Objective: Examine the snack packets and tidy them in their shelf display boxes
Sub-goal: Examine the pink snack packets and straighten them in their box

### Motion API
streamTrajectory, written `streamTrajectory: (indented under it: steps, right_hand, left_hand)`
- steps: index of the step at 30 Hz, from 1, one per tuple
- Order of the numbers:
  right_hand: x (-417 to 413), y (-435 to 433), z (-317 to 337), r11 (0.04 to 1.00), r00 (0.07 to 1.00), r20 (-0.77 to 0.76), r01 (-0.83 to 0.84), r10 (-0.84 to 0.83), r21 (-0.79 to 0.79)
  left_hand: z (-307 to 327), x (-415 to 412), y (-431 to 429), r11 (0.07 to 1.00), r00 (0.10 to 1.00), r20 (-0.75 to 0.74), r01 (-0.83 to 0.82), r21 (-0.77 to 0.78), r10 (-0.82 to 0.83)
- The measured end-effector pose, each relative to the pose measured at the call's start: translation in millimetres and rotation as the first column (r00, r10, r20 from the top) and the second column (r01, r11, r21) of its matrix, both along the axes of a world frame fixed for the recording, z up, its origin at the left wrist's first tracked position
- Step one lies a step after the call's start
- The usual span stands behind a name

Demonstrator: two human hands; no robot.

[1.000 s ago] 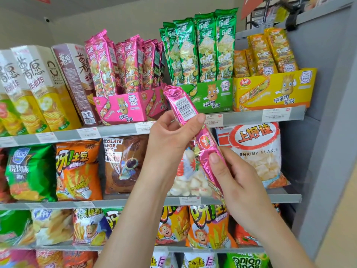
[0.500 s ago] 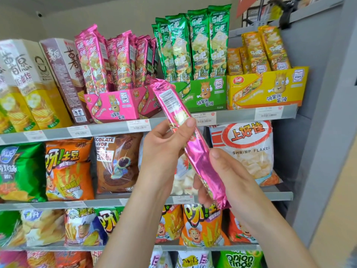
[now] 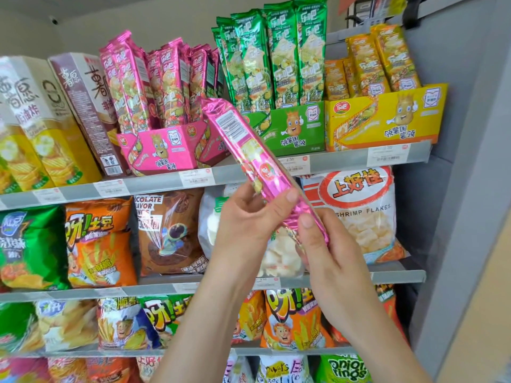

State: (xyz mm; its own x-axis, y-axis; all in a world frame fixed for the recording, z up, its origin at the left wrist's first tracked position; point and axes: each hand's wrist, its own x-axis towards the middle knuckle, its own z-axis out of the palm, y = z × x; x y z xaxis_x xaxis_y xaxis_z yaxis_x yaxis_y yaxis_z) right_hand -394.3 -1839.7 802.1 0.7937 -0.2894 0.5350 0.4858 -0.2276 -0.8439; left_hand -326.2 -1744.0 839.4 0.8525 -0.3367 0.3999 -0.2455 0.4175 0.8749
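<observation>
I hold a long pink snack packet slanted in front of the shelves, its barcode side toward me and its top end up to the left. My left hand grips its lower middle with the thumb across the front. My right hand pinches its bottom end. Behind it on the top shelf stands the pink display box with several upright pink packets. To the right are a green display box with green packets and a yellow display box with yellow packets.
Tall chip cartons stand at the top left. Lower shelves hold bags: shrimp flakes, a brown chocolate bag, orange and green chip bags. A grey side panel bounds the shelving on the right. Price tags line the shelf edge.
Both hands have slid down the pink packet toward its lower end, and more of its top now sticks up toward the pink box. The view has moved closer to the shelves.
</observation>
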Motion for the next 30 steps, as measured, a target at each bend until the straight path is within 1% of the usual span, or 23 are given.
streamTrajectory:
  steps: [2, 4, 7, 9, 11, 12, 14, 17, 20, 25, 28, 30]
  right_hand:
    - [3.4, -2.1, -1.5, 1.0, 1.0, 0.003, 0.009, -0.009, 0.016]
    - [5.5, -5.3, -3.2, 0.997, 1.0, -0.013, -0.02, 0.021, 0.069]
    - [4.9, -12.4, -7.9, 0.961, 0.98, -0.077, -0.16, 0.181, 0.226]
    - [1.9, -17.4, -12.7, 0.96, 0.973, -0.083, -0.197, 0.217, 0.197]
    - [-2.2, -18.5, -14.6, 0.974, 0.977, -0.067, -0.193, 0.202, 0.12]
    - [-3.5, -18.1, -14.8, 0.976, 0.979, -0.057, -0.19, 0.197, 0.106]
    - [-3.6, -18.0, -15.2, 0.973, 0.979, -0.043, -0.194, 0.201, 0.129]
    - [-0.9, -19.4, -13.8, 0.95, 0.971, -0.054, -0.214, 0.231, 0.226]
    - [-0.6, -19.7, -13.2, 0.948, 0.976, -0.053, -0.193, 0.213, 0.253]
    - [-3.5, -16.0, -11.8, 0.979, 0.997, -0.002, -0.08, 0.082, 0.185]
    - [-5.5, -10.3, -12.7, 0.986, 0.999, 0.045, -0.025, 0.018, 0.166]
    - [-7.0, -7.4, -13.2, 0.986, 0.997, 0.069, -0.029, 0.018, 0.164]
  left_hand:
    - [-7.1, -2.6, -2.5, 0.999, 0.999, 0.01, 0.036, 0.04, -0.036]
    - [-9.7, -3.0, -1.5, 0.999, 1.0, 0.02, 0.011, 0.048, -0.012]
    - [-6.1, -0.5, 4.9, 0.998, 0.998, 0.039, -0.059, 0.027, 0.058]
    - [-1.7, 0.6, 8.4, 0.993, 0.992, 0.05, -0.118, 0.009, 0.117]
    - [2.2, 0.8, 9.7, 0.986, 0.984, 0.065, -0.165, -0.014, 0.166]
    - [3.6, 0.4, 9.6, 0.984, 0.981, 0.081, -0.178, -0.015, 0.178]
    - [3.2, -1.5, 7.2, 0.985, 0.979, 0.113, -0.17, 0.003, 0.169]
    - [-1.8, -4.2, 2.9, 0.986, 0.98, 0.12, -0.163, 0.046, 0.156]
    - [-5.0, -4.1, 1.1, 0.991, 0.99, 0.092, -0.114, 0.071, 0.107]
    - [-6.5, -2.5, 3.5, 0.99, 0.997, 0.068, 0.012, 0.143, -0.022]
    - [-6.3, -1.0, 8.0, 0.985, 0.994, 0.01, 0.105, 0.135, -0.107]
    - [-7.0, 0.0, 11.7, 0.981, 0.988, -0.002, 0.155, 0.118, -0.156]
